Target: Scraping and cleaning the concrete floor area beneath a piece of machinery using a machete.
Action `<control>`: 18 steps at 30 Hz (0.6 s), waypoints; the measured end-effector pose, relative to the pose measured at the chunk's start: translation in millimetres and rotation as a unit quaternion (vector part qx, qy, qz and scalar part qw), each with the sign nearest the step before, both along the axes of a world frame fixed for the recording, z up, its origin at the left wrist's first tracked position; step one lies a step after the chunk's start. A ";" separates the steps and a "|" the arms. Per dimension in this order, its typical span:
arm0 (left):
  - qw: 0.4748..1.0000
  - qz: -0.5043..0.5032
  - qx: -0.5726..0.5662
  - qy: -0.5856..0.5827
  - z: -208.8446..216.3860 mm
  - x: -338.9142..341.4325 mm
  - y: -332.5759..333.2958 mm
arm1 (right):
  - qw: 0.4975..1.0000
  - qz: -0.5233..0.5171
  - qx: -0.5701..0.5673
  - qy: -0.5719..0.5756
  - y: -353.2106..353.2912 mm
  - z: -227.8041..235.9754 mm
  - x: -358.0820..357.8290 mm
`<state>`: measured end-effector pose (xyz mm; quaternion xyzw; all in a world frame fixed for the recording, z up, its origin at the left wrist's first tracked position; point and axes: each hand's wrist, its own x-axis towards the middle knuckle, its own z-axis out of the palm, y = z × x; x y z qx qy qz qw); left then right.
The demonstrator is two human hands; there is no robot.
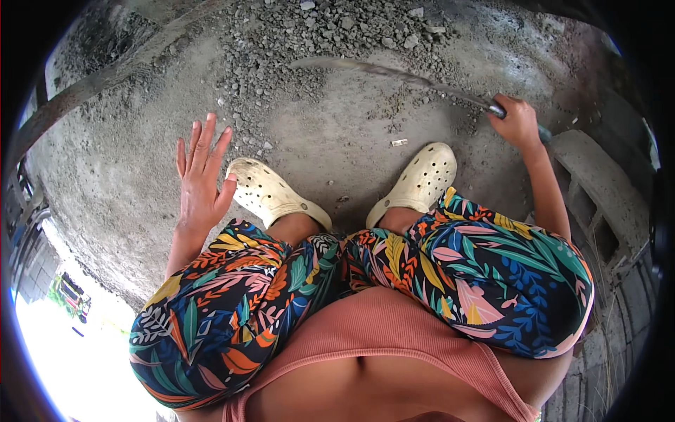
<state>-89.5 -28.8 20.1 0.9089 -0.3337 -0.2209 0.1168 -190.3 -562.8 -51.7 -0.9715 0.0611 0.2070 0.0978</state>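
My right hand is closed around the handle of a machete at the right. Its long, slightly curved blade reaches leftward, held flat over grey rubble, with the tip near the middle of the picture. Whether the blade touches the stones, I cannot tell. Past the fist, a bit of the grey-green handle end shows. On the left, my left hand is raised with its fingers spread and nothing in it, beside the toe of a cream clog.
Loose gravel and broken lumps lie on the dusty concrete floor. My feet stand in perforated cream clogs. A hollow concrete block is close by my right forearm. A dark curved bar crosses the far left.
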 end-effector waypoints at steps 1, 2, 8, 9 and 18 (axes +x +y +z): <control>1.000 0.000 0.001 -0.001 0.8 0.6 -1.4 | 1.000 0.011 0.029 0.003 12.3 5.1 2.7; 1.000 -0.005 0.002 -0.001 0.6 1.9 -3.0 | 0.998 0.022 0.058 0.007 24.0 9.9 4.7; 0.991 0.035 -0.077 -0.104 -5.1 3.1 19.6 | 0.991 -0.008 0.134 0.027 88.5 26.8 9.0; 0.983 0.047 -0.105 -0.143 -6.5 4.4 22.4 | 0.987 -0.021 0.159 0.026 88.9 27.6 5.0; 0.986 0.083 -0.087 -0.113 -14.6 3.2 37.9 | 0.984 -0.060 0.054 0.160 89.0 17.0 6.9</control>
